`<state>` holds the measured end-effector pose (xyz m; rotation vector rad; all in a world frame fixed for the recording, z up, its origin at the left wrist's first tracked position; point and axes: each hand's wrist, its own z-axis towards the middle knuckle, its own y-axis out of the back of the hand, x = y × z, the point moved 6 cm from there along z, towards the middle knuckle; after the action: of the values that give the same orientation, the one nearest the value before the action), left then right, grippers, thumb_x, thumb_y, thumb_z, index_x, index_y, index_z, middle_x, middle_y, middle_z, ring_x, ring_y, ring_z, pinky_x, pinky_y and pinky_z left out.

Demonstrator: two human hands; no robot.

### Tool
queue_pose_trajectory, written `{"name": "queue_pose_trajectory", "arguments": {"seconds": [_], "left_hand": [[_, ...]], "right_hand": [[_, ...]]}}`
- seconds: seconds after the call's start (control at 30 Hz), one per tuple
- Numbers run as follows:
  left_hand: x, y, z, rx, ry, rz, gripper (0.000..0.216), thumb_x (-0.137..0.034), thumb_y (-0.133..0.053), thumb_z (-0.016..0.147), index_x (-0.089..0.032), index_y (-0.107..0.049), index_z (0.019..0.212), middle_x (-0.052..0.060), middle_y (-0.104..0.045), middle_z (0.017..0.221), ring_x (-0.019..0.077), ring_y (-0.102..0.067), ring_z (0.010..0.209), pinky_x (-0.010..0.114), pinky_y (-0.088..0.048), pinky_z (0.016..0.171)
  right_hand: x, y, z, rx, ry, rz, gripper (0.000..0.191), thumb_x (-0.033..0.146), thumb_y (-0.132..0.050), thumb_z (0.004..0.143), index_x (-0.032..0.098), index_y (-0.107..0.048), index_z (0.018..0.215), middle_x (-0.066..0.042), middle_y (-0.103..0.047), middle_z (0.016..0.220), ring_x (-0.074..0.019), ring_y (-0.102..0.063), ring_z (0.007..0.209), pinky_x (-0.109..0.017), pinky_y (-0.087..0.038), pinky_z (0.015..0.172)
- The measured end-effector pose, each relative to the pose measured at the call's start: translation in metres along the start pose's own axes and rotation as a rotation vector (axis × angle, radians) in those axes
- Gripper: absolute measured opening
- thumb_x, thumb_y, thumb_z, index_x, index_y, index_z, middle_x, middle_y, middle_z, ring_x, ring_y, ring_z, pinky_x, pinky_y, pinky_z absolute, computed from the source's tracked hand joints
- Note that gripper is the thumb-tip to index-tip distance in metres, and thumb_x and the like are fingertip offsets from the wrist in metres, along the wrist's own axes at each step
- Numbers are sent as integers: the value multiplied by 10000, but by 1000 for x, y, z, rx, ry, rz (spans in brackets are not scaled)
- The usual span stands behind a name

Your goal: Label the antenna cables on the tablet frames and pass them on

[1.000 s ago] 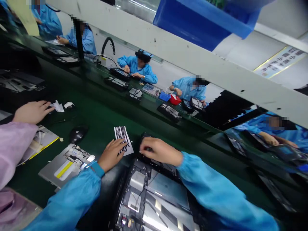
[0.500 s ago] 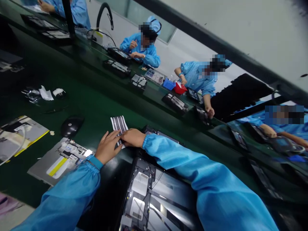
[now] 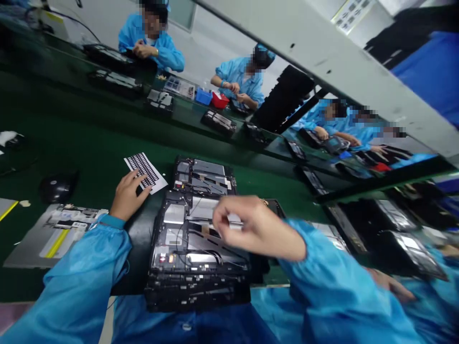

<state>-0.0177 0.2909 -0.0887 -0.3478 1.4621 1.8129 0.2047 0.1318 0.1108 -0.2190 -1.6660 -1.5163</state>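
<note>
Fingers (image 3: 143, 182) of the left hand (image 3: 126, 197) lie spread and flat, their tips pressing the near edge of a white sheet printed with rows of small black stickers (image 3: 145, 171), which rests on the dark green desk (image 3: 89, 153) at about ten o'clock from the work in front. The right hand (image 3: 256, 227) hovers over an opened black device chassis with silver plates and thin wires (image 3: 195, 239); its fingers (image 3: 224, 220) are drawn narrow, pinched together, though blur hides whether anything small sits between them. A second opened black chassis (image 3: 204, 174) lies just beyond the first, at twelve o'clock, touching its far edge. At nine o'clock from the left hand sits a round black mouse-like object (image 3: 55, 187), and at eight o'clock a flat grey metal panel with a yellow stripe (image 3: 53, 234).

The desk is a long glossy green belt-like surface running away toward eleven o'clock, carrying more black assemblies (image 3: 218, 122), a small blue bin (image 3: 203, 97) and a red bin (image 3: 219, 100). Along its far side, people in light blue coats (image 3: 238, 79) sit at work. A pale grey overhead beam (image 3: 322, 62) crosses from twelve to three o'clock, with white walls behind.
</note>
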Motion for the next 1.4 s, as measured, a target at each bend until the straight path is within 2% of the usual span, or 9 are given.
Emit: {"name": "queue_pose_trajectory", "arguments": {"seconds": [0.13,0.27,0.37,0.43,0.57,0.8,1.0,1.23,1.4], "left_hand": [[-50,54,-26,-133,-55,-65,337,-430,-488,966,-265,-654,1209,32,-595,1402,235,-551,1307,406,-393,1165],[-123,100,-82,-211,-218,-143,164,-282,-587,954,-309,-683,1084,-12,-672,1253,218,-622,1201,422,-455,1109],[-165,99,-123,-88,-438,-150,183,-205,-645,921,-320,-685,1057,-17,-717,1135,216,-642,1153,405,-513,1024],[-177,86,-141,8,-556,-145,221,-175,-645,921,-297,-681,1101,-5,-729,1129,207,-649,1144,382,-522,1012],[-180,67,-151,77,-629,-161,222,-120,-596,943,-226,-674,1122,43,-726,1145,193,-653,1131,363,-519,1019],[-187,68,-148,24,-663,-165,148,-100,-611,942,-159,-691,1052,79,-712,1092,198,-645,1082,352,-510,949],[-187,58,-151,21,-697,-102,174,-121,-588,955,-187,-697,1072,94,-691,1145,245,-609,1093,400,-476,890],[-184,56,-151,50,-712,-103,206,-115,-553,972,-193,-692,1104,98,-674,1180,245,-585,1126,409,-456,916],[-182,56,-152,56,-691,-92,211,-117,-546,976,-211,-688,1101,88,-678,1188,242,-587,1138,411,-457,928]], "right_hand": [[11,-42,-78,-136,-61,-8,89,145,-525,985,220,-574,975,-30,-651,891,-153,-628,833,-278,-550,740],[16,-70,-96,-267,-43,-131,96,160,-481,1028,213,-550,1069,-100,-649,1089,-202,-632,1031,-349,-566,873],[19,-80,-92,-305,-17,-235,116,149,-479,1028,201,-551,1101,-104,-664,1073,-217,-646,985,-374,-574,860],[19,-83,-90,-322,-19,-276,128,142,-485,1024,194,-556,1116,-104,-672,1059,-224,-649,961,-383,-575,847],[17,-88,-90,-332,-21,-312,137,136,-504,1018,175,-567,1134,-113,-671,1075,-232,-640,965,-390,-564,839],[16,-92,-89,-319,0,-355,141,123,-508,1019,140,-581,1138,-106,-664,1081,-219,-609,937,-381,-545,819],[17,-91,-89,-319,10,-348,147,114,-510,1015,133,-586,1139,-111,-665,1087,-221,-610,932,-381,-551,805],[7,-86,-100,-426,-21,-114,200,97,-570,978,150,-595,1169,-114,-628,1141,-204,-608,1083,-348,-547,948],[4,-89,-101,-454,-29,-104,202,95,-590,961,164,-614,1150,-103,-641,1114,-207,-619,1052,-355,-561,914]]}}
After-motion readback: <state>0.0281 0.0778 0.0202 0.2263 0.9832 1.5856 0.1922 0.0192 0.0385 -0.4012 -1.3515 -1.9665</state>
